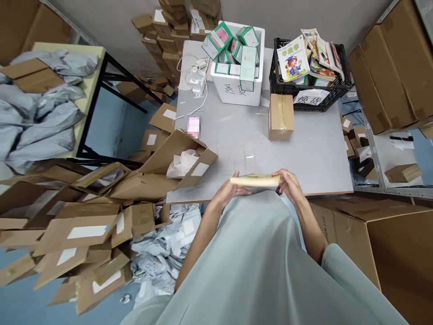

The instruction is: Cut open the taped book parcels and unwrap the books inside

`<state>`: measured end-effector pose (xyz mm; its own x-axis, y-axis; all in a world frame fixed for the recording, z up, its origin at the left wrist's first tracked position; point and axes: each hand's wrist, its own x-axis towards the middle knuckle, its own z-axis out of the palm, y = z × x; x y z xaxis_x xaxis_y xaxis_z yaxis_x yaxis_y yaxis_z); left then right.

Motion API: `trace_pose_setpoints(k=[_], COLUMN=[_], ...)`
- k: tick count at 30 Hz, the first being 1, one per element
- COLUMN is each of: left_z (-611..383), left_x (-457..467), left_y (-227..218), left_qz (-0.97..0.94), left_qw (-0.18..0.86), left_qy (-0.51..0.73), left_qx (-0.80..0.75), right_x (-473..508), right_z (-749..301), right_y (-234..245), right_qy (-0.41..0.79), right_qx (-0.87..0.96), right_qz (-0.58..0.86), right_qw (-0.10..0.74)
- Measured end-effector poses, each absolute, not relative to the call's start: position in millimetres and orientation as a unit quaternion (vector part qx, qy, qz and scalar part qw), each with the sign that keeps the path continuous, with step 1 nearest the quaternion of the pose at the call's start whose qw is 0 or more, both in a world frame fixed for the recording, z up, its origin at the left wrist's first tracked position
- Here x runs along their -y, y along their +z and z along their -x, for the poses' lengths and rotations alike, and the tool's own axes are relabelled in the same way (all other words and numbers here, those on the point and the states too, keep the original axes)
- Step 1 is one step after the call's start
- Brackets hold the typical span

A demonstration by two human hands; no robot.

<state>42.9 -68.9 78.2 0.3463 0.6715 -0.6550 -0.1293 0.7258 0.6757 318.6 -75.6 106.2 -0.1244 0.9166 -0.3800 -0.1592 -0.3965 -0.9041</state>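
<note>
A thick book (255,181) with cream page edges is held level between both hands at the front edge of the grey table (230,135), close to my body. Its edge faces up toward me, and the cover is mostly hidden. My left hand (230,192) grips the book's left end, thumb on the far side and fingers beneath. At the opposite end, my right hand (290,185) holds the corner with bent fingers. A small dark and red thing (279,191) shows just below the right hand; I cannot make out what it is.
On the table stand a white bin (237,90) of green-and-pink boxes, a black crate (321,101) of books, a small closed carton (281,117) and an opened carton (196,174). Cartons (88,230) and grey plastic bags (165,246) cover the floor at left; a large box (355,216) stands right.
</note>
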Motion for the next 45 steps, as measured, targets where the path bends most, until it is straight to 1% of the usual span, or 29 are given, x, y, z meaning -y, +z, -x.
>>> trace_pose_setpoints(k=[3, 5, 8, 10, 11, 13, 15, 18, 20, 22, 24, 25, 27, 29, 31, 33, 37, 40, 45], left_z=[-45, -46, -52, -59, -63, -72, -81, -87, -84, -76, -64, -58, -48, -44, -46, -51, -63, -67, -71], left_x=[68, 68, 69, 71, 73, 79, 86, 95, 97, 95, 90, 88, 84, 82, 84, 86, 90, 90, 88], left_y=[85, 89, 92, 93, 94, 96, 100, 103, 102, 99, 96, 94, 91, 89, 88, 90, 99, 106, 107], left_qz=[-0.231, -0.23, -0.267, -0.311, -0.337, -0.402, -0.476, -0.578, -0.624, -0.625, -0.569, -0.524, -0.424, -0.338, -0.292, -0.287, -0.338, -0.36, -0.369], left_qw=[0.788, 0.776, 0.704, 0.633, 0.59, 0.499, 0.415, 0.352, 0.355, 0.364, 0.373, 0.393, 0.494, 0.617, 0.674, 0.666, 0.611, 0.59, 0.538], left_qy=[0.272, 0.3, 0.388, 0.425, 0.434, 0.436, 0.439, 0.44, 0.43, 0.428, 0.438, 0.441, 0.42, 0.374, 0.349, 0.361, 0.379, 0.382, 0.409], left_qx=[-0.502, -0.505, -0.531, -0.568, -0.592, -0.632, -0.639, -0.59, -0.548, -0.542, -0.587, -0.614, -0.633, -0.605, -0.582, -0.587, -0.607, -0.614, -0.638], right_x=[78, 77, 76, 76, 76, 78, 79, 81, 80, 77, 75, 74, 74, 73, 73, 71, 69, 67, 70], right_z=[-323, -324, -321, -311, -303, -284, -263, -244, -244, -252, -263, -269, -276, -278, -278, -277, -279, -284, -278], right_y=[106, 102, 97, 94, 94, 95, 99, 104, 106, 106, 107, 107, 109, 110, 109, 106, 99, 98, 111], right_qy=[0.602, 0.579, 0.504, 0.437, 0.429, 0.477, 0.537, 0.541, 0.53, 0.537, 0.561, 0.574, 0.595, 0.599, 0.588, 0.572, 0.529, 0.505, 0.404], right_qx=[0.454, 0.494, 0.533, 0.538, 0.532, 0.506, 0.482, 0.47, 0.458, 0.429, 0.396, 0.382, 0.363, 0.357, 0.358, 0.369, 0.397, 0.41, 0.469], right_qz=[0.534, 0.543, 0.585, 0.626, 0.634, 0.616, 0.572, 0.551, 0.557, 0.563, 0.566, 0.567, 0.568, 0.571, 0.577, 0.585, 0.607, 0.62, 0.641], right_qw=[0.384, 0.355, 0.346, 0.357, 0.362, 0.372, 0.389, 0.428, 0.447, 0.459, 0.456, 0.45, 0.437, 0.434, 0.439, 0.442, 0.441, 0.439, 0.453])
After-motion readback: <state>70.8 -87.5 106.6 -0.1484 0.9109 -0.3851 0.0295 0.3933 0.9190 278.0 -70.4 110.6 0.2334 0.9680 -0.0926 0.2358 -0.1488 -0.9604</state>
